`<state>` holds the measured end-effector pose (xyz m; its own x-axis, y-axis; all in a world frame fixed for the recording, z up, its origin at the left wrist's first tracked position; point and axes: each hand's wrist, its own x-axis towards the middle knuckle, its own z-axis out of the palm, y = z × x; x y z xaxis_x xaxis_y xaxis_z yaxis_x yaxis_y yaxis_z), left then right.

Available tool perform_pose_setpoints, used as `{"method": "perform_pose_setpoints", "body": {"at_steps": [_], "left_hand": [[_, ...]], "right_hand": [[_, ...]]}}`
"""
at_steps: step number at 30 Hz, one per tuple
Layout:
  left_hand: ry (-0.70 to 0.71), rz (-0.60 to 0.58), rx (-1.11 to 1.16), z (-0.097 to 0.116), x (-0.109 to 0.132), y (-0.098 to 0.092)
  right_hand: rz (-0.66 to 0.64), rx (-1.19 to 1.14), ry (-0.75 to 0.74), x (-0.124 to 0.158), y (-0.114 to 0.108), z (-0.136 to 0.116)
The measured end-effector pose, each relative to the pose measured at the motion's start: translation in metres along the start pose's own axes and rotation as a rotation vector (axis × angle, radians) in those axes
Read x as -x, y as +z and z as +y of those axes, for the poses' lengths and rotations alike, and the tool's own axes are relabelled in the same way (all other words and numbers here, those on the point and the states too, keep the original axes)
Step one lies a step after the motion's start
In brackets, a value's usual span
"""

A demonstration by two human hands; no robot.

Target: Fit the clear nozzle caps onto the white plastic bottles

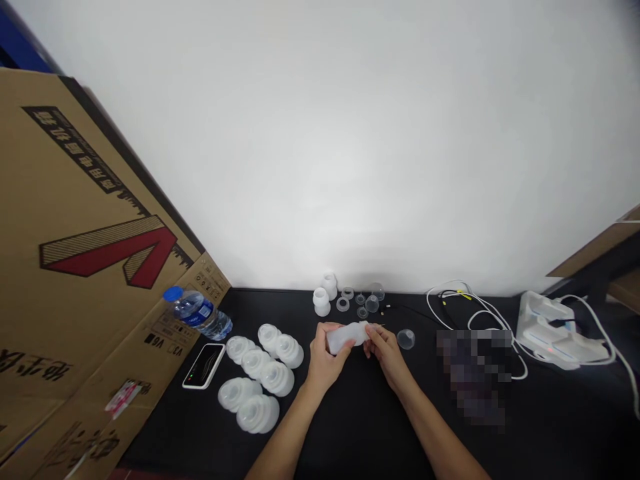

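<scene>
A small milky-white baby bottle (341, 338) lies on its side between my hands, above the black table (345, 427). My left hand (323, 357) is wrapped round its body. The fingers of my right hand (386, 352) pinch its neck end, which they partly hide. Just right of my right hand is a clear domed cap (406, 339). Beyond my hands stand two white bottle bodies (321, 303), two pale rings (343, 304), small clear teat-like pieces (363, 311) and more clear caps (372, 304).
To the left stand several capped bottles (257, 413) in a cluster. A white-edged phone-like device (204, 366), a water bottle (200, 313) and a large cardboard box (75, 267) are beyond them. On the right are white cables (485, 313), a white charging dock (555, 333) and a blurred patch.
</scene>
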<state>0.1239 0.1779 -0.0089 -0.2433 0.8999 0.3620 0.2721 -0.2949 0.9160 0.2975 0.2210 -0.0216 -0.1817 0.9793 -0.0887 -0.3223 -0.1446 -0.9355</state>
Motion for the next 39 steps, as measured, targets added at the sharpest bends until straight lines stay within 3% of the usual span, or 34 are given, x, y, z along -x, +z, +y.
{"method": "perform_pose_setpoints", "body": {"at_steps": [4,10,17,19,22,24,26,30,39], "left_hand": [[0.039,-0.051,-0.041,0.0,0.002,-0.002],[-0.071,-0.13,-0.073,0.003,-0.003,-0.006],[-0.114,-0.236,-0.099,0.012,-0.002,-0.004],[-0.13,-0.219,-0.089,0.011,0.0,-0.003],[-0.144,-0.167,-0.036,0.006,0.001,-0.002],[-0.148,-0.136,0.011,0.003,0.001,-0.001],[-0.148,-0.115,0.043,0.001,0.0,0.0],[-0.142,-0.089,0.056,0.001,0.0,0.001],[-0.118,-0.025,0.024,-0.001,0.002,0.001]], "right_hand": [[0.009,0.039,-0.032,0.002,0.001,-0.002],[0.09,0.263,-0.22,0.001,-0.008,-0.008],[-0.012,0.432,-0.373,0.005,-0.018,-0.024],[0.092,0.618,-0.484,0.005,-0.021,-0.026],[0.378,0.929,-0.672,0.003,-0.03,-0.028],[0.544,1.065,-0.703,-0.001,-0.037,-0.028],[0.621,1.123,-0.646,-0.005,-0.044,-0.027],[0.513,1.055,-0.479,-0.01,-0.047,-0.021],[0.193,0.831,-0.401,-0.009,-0.032,-0.005]]}}
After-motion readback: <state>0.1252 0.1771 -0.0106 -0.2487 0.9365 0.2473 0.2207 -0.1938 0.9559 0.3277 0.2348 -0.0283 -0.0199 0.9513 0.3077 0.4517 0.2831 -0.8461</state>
